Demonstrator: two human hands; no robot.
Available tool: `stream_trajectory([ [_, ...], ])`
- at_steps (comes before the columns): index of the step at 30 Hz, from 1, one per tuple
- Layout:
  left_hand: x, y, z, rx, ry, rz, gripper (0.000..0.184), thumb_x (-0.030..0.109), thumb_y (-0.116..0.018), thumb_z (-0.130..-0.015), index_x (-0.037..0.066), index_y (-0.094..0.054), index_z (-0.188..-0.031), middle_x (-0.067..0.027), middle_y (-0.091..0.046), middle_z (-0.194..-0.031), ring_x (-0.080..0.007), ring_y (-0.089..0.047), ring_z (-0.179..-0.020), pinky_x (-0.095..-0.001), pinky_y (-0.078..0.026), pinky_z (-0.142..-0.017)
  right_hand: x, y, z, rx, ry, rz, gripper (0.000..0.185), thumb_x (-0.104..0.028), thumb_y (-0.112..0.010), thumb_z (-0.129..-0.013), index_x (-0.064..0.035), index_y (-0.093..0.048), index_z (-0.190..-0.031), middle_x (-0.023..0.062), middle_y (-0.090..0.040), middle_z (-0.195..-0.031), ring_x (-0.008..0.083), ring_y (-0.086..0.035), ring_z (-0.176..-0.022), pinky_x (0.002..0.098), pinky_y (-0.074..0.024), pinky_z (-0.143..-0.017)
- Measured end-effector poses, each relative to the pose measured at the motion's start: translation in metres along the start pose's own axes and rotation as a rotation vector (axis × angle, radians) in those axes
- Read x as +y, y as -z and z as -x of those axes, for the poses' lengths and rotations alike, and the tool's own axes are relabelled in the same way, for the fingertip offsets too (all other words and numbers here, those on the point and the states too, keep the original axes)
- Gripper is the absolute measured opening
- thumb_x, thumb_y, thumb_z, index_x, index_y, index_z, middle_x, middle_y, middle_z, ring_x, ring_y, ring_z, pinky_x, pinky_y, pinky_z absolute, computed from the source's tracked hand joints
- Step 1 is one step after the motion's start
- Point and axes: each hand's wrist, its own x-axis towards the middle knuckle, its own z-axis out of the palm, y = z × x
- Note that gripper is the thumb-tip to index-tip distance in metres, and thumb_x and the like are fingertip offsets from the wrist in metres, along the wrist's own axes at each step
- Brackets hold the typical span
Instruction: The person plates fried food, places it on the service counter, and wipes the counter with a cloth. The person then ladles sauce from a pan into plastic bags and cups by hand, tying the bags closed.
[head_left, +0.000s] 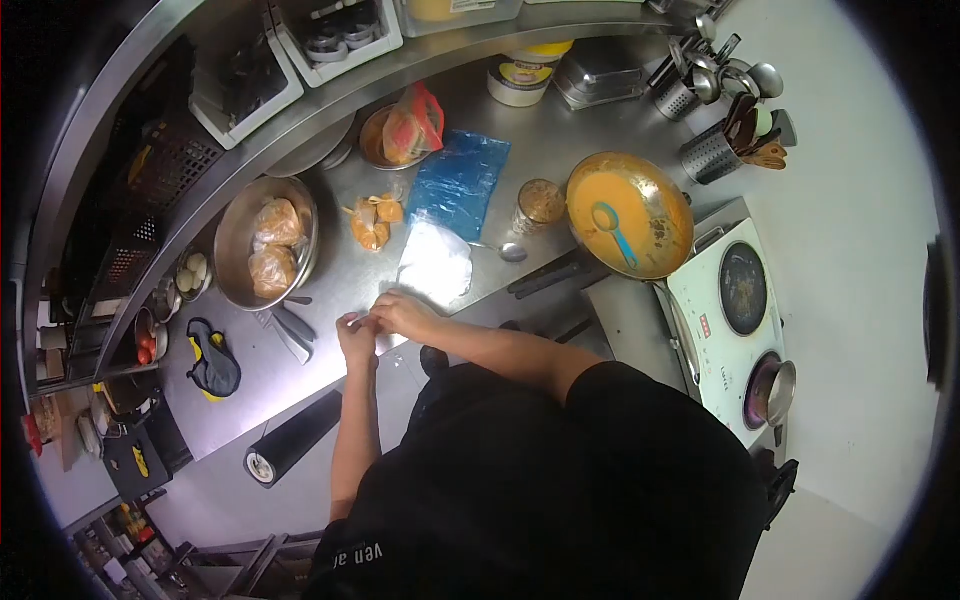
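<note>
At the front edge of the steel counter, my left hand point(357, 334) and my right hand point(402, 314) are close together, fingers pinched around something thin and clear that I cannot make out well. Just beyond them lies a shiny white plastic bag point(436, 265). A blue plastic packet point(459, 184) lies flat behind it. Small knotted bags of orange food point(371, 230) sit to the left of the packet. A spoon point(512, 252) and a glass jar point(540, 205) stand to the right of the white bag. Farther right, a pan point(683, 226) holds orange sauce and a turquoise ladle point(622, 240).
A steel bowl point(226, 247) with two large filled bags stands on the left. Near it lie a knife point(290, 336) and a black-and-yellow object point(214, 362). An electric hob point(727, 330) is at the right. Utensil holders point(709, 155) stand behind, and a shelf point(420, 72) crosses overhead.
</note>
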Motion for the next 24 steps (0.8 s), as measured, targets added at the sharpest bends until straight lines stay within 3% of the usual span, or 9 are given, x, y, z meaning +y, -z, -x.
stream_trajectory([
  [4,0.0,0.003,0.001,0.015,0.072,0.085,0.037,-0.004,-0.057,-0.081,0.002,-0.034,-0.11,-0.0141,-0.059,-0.087,-0.0198,-0.06,-0.073,-0.0297,-0.049,-0.063,0.002,0.006,0.005,0.016,0.153,-0.017,0.02,-0.014,-0.063,-0.072,-0.0054,-0.066,-0.09,0.0042,-0.062,-0.094,0.0214,-0.057,-0.092,0.0322,-0.0438,-0.085],
  [6,-0.002,0.002,0.004,-0.029,0.004,0.083,0.032,-0.003,-0.055,-0.082,0.003,-0.035,-0.106,-0.0105,-0.056,-0.084,-0.0172,-0.057,-0.07,-0.029,-0.047,-0.061,0.0,0.004,0.003,0.039,0.181,0.076,0.012,-0.015,-0.061,-0.074,-0.0084,-0.067,-0.082,0.0037,-0.061,-0.083,0.0197,-0.057,-0.09,0.0304,-0.0442,-0.083],
  [8,-0.011,0.006,-0.003,-0.035,-0.11,-0.04,0.022,-0.002,-0.052,-0.085,0.006,-0.038,-0.099,-0.0067,-0.053,-0.081,-0.0133,-0.051,-0.068,-0.027,-0.043,-0.058,-0.004,0.003,0.002,-0.028,0.167,0.064,0.012,-0.015,-0.061,-0.073,-0.008,-0.067,-0.081,0.0041,-0.062,-0.083,0.0201,-0.057,-0.089,0.0307,-0.0442,-0.083],
  [10,-0.01,0.012,-0.007,-0.13,-0.204,-0.203,0.02,-0.004,-0.051,-0.084,0.007,-0.039,-0.097,-0.0046,-0.052,-0.079,-0.0129,-0.051,-0.068,-0.0267,-0.042,-0.058,-0.008,0.005,0.004,0.049,0.072,-0.032,0.011,-0.015,-0.061,-0.073,-0.0081,-0.068,-0.079,0.0039,-0.062,-0.082,0.0198,-0.057,-0.088,0.0301,-0.0444,-0.081],
  [12,-0.007,0.014,-0.007,-0.133,-0.25,-0.241,0.018,-0.004,-0.049,-0.084,0.008,-0.04,-0.094,-0.0033,-0.051,-0.077,-0.0117,-0.05,-0.067,-0.026,-0.041,-0.057,-0.003,0.004,0.003,0.037,0.142,-0.027,0.011,-0.015,-0.061,-0.074,-0.0086,-0.068,-0.078,0.0032,-0.06,-0.081,0.0186,-0.056,-0.085,0.0291,-0.0449,-0.08],
  [15,0.027,0.015,0.009,-0.197,-0.412,-0.769,0.015,0.005,-0.052,-0.084,0.007,-0.043,-0.096,-0.0206,-0.058,-0.074,-0.0386,-0.059,-0.073,-0.0427,-0.047,-0.068,-0.006,0.014,-0.001,-0.061,0.298,0.184,0.012,-0.017,-0.06,-0.075,-0.011,-0.069,-0.079,0.0008,-0.058,-0.082,0.0158,-0.053,-0.086,0.0272,-0.0457,-0.077],
  [20,0.05,0.018,0.01,-0.271,-0.446,-1.111,0.015,0.007,-0.053,-0.083,0.007,-0.046,-0.096,-0.0211,-0.06,-0.078,-0.0411,-0.059,-0.078,-0.0498,-0.046,-0.07,0.006,0.012,-0.007,-0.058,0.366,0.138,0.012,-0.015,-0.057,-0.077,-0.0134,-0.069,-0.077,0.0,-0.058,-0.081,0.0152,-0.053,-0.087,0.0252,-0.0459,-0.079],
  [22,0.054,0.018,0.005,-0.279,-0.456,-1.182,0.015,0.008,-0.053,-0.083,0.007,-0.047,-0.097,-0.0209,-0.061,-0.078,-0.0408,-0.059,-0.078,-0.0518,-0.045,-0.07,0.01,0.01,-0.018,-0.155,0.441,0.274,0.014,-0.019,-0.058,-0.079,-0.0097,-0.068,-0.077,0.0023,-0.06,-0.082,0.0176,-0.055,-0.088,0.0285,-0.0488,-0.077],
  [24,0.058,0.016,-0.01,-0.21,-0.764,-1.023,0.019,0.008,-0.056,-0.083,0.007,-0.05,-0.102,-0.0166,-0.062,-0.076,-0.0353,-0.06,-0.068,-0.0447,-0.046,-0.061,0.014,0.011,-0.036,-0.175,0.201,0.203,0.021,-0.026,-0.06,-0.079,-0.006,-0.066,-0.075,0.0066,-0.062,-0.081,0.0217,-0.058,-0.086,0.0333,-0.0512,-0.072],
])
